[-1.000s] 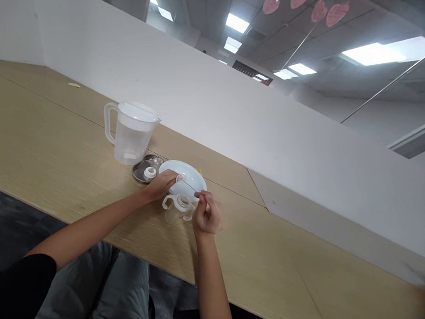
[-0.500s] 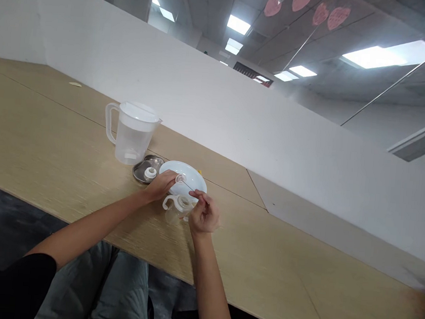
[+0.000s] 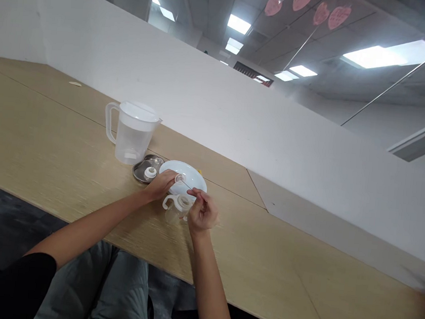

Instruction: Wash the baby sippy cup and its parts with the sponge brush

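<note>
Over the white bowl [image 3: 195, 176], my left hand [image 3: 160, 185] is closed around a small clear bottle nipple [image 3: 180, 178], its round open end facing right. My right hand [image 3: 203, 212] pinches a thin wire-like brush [image 3: 187, 184]; its far end reaches into the nipple, and the bristles are hidden. Just below the hands a clear baby bottle [image 3: 173, 213] with white side handles stands uncapped on the table, partly covered by my right hand.
A clear pitcher [image 3: 134, 140] of water with a white lid stands left of the bowl. Beside it, a round metal tray [image 3: 137, 172] holds a white bottle collar [image 3: 151, 172]. Behind the wooden table [image 3: 68, 152] runs a white partition [image 3: 217, 105]. A small yellow bit lies behind the bowl.
My right hand has shifted very slightly left and up with the brush, still at the nipple. My left hand and the other things stay put.
</note>
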Motion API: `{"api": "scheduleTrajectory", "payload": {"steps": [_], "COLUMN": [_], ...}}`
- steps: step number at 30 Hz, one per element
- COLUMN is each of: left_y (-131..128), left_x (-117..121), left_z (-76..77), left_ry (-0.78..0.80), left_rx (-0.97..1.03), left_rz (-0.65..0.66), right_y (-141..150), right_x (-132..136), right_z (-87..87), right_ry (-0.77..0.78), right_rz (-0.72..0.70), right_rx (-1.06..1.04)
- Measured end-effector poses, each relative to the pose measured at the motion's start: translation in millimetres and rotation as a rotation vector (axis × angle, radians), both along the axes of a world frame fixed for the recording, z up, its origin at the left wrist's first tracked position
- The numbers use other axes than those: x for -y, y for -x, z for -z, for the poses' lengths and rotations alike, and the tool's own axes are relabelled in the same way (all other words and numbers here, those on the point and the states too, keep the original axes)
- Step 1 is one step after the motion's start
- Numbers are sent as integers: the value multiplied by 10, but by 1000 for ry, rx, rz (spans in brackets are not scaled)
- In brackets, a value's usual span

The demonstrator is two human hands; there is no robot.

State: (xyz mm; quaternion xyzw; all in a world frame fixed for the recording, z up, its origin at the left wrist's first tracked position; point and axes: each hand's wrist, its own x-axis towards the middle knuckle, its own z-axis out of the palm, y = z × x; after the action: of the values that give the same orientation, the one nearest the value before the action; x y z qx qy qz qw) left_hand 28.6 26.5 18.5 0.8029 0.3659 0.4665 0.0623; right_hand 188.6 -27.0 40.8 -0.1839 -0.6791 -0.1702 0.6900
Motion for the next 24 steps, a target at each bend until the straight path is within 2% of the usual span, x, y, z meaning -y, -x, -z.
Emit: {"api": "scheduleTrajectory", "payload": {"steps": [13,24], "left_y": [10,4], "left_x": [-21,-3], "left_z": [28,9], "left_ry": [-4,-11], "left_rx": [24,29], "left_rz": [29,20], "right_y": [-9,13], "right_x": [-45,1], "right_z": [56,0], "right_ry": [12,48], "right_rz": [0,39], "right_rx": [20,28]}}
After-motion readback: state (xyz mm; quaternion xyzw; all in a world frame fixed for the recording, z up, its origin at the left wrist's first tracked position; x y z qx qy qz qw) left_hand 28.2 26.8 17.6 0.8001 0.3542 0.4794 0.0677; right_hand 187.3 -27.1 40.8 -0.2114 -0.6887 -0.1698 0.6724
